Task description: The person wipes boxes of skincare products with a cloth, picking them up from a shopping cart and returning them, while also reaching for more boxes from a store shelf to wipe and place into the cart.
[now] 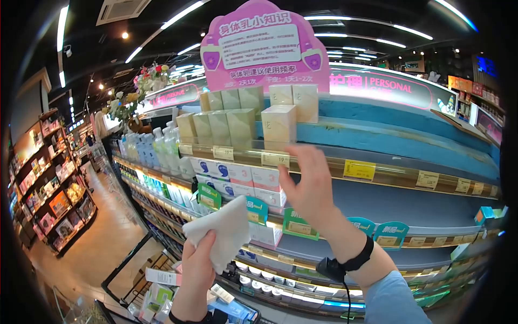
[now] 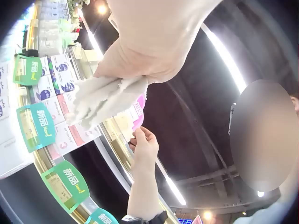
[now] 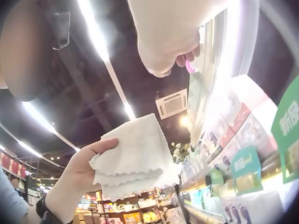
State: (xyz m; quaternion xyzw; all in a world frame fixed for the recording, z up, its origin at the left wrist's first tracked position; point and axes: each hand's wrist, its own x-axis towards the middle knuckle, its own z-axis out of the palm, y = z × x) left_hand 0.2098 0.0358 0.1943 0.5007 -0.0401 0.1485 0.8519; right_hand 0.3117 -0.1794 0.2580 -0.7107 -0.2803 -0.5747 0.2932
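Note:
My left hand [image 1: 198, 265] pinches a folded white cloth [image 1: 220, 229], thumb on top. Its layered, wavy edges hang loose in the right wrist view, where the left hand [image 3: 84, 169] grips one side. My right hand [image 1: 310, 186] is raised at the front edge of the top shelf, thumb apart from the loosely bent fingers, with nothing seen in it. Its fingertips overlap the shelf rail just below a pale cream box [image 1: 279, 125]. In the left wrist view the right hand [image 2: 145, 145] appears beyond the cloth [image 2: 105, 100], fingers bent.
Pale green boxes [image 1: 240, 127] stand left of the cream box. A blue stepped riser [image 1: 372, 137] runs right along the top shelf. Pink-and-white cartons [image 1: 253, 181] fill the shelf below, with green label cards [image 1: 301, 223] along its edge. A loaded shopping cart [image 1: 129, 264] stands at lower left.

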